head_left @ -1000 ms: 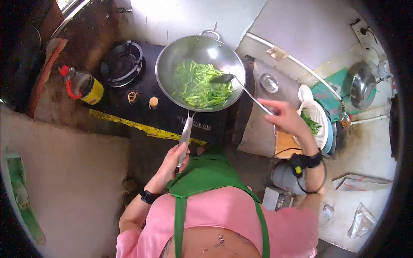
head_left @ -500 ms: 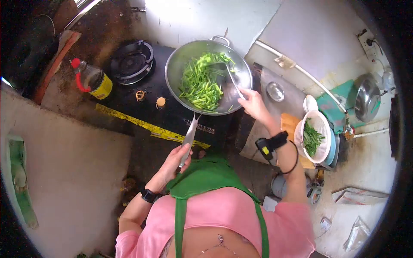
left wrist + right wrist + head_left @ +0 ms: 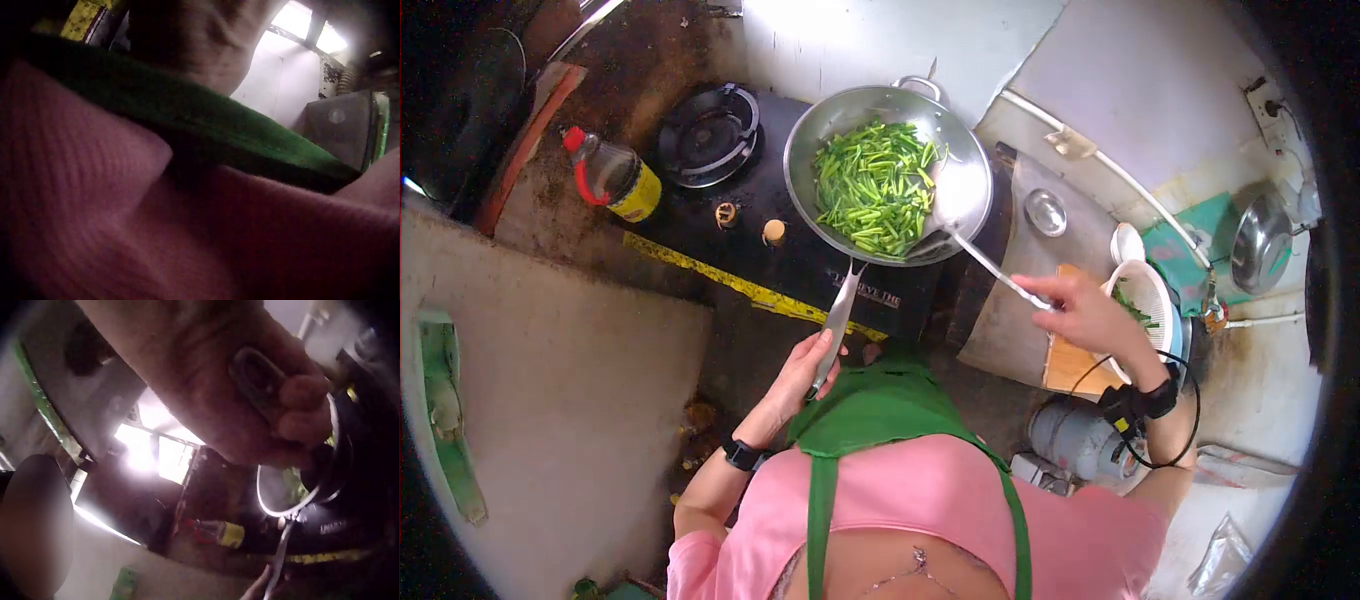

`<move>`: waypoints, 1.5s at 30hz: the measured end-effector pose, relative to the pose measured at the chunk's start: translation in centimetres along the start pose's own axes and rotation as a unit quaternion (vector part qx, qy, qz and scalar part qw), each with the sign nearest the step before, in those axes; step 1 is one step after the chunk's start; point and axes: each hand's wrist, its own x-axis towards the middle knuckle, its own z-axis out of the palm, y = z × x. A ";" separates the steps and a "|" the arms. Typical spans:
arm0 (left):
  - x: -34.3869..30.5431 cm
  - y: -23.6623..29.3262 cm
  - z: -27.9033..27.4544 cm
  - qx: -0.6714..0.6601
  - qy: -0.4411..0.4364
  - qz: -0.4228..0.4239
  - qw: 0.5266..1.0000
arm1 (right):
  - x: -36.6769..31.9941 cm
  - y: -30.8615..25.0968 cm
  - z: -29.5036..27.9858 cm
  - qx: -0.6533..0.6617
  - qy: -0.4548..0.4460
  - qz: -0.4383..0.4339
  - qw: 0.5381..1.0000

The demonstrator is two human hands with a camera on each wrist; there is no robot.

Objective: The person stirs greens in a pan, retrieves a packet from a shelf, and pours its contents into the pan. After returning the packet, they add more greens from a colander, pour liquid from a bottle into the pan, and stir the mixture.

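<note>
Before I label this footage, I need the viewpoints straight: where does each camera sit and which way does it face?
Head: on the head, facing forward and down at the wok; left hand, right hand, apron and top show.
Left wrist: on that wrist, facing apron and top close up; skin, probably hand or wrist, shows above.
Right wrist: on that wrist, looking past the right fingers toward the wok.
Shared: head and right wrist both show wok, bottle and left hand.

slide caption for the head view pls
Left hand grips the handle of a wok of chopped greens; right hand holds a long-handled utensil.
</note>
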 end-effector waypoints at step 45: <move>-0.7 -2.6 -2.2 -0.060 0.011 0.013 0.998 | 15.9 0.9 6.3 0.109 0.257 -0.061 0.958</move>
